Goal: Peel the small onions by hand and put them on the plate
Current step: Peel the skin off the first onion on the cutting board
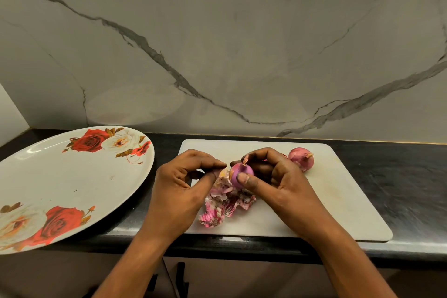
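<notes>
The right hand [278,176] curls its fingers round a partly peeled onion [240,174] above the cutting board [338,201], thumb on its side. The left hand [183,184] sits just beside it, fingers curled, thumb meeting forefinger; whether they pinch skin cannot be told. Loose skins [225,203] lie beneath. An unpeeled onion [301,157] rests on the board. The plate [60,176] sits at the left on the desk [411,189].

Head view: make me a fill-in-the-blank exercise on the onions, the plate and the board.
1. The right hand grips the partly peeled onion above the ____ cutting board.
2. The unpeeled onion lies on the board, to the ____ of that hand.
3. The plate lies to the ____ of the board and holds no onions.
Missing: white; right; left.
</notes>
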Tool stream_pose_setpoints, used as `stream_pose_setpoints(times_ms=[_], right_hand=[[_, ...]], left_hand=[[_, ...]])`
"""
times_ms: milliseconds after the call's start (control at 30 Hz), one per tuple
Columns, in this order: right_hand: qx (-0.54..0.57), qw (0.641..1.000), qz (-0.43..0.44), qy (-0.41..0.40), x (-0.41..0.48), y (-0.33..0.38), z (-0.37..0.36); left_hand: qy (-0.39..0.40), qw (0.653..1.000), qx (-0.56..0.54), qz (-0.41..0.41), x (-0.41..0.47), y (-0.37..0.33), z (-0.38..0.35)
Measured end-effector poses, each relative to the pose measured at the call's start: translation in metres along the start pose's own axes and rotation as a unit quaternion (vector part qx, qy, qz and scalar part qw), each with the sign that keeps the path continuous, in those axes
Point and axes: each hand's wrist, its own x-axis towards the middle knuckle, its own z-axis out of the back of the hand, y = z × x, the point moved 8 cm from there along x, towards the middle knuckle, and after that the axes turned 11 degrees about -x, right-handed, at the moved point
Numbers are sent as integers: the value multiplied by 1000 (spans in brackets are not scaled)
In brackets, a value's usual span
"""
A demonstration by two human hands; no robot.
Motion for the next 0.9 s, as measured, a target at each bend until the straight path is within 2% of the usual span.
stream_pose_setpoints(times_ms=[400, 567, 900], right_hand=[[-32, 998, 47, 23, 0, 6, -5], [-80, 995, 60, 30, -1, 7, -6], [-96, 993, 54, 47, -2, 6, -7]], left_hand=[[48, 998, -49, -16, -1, -6, -9], [40, 998, -52, -3, -2, -2, -8], [54, 997, -48, 2, -1, 0, -7]])
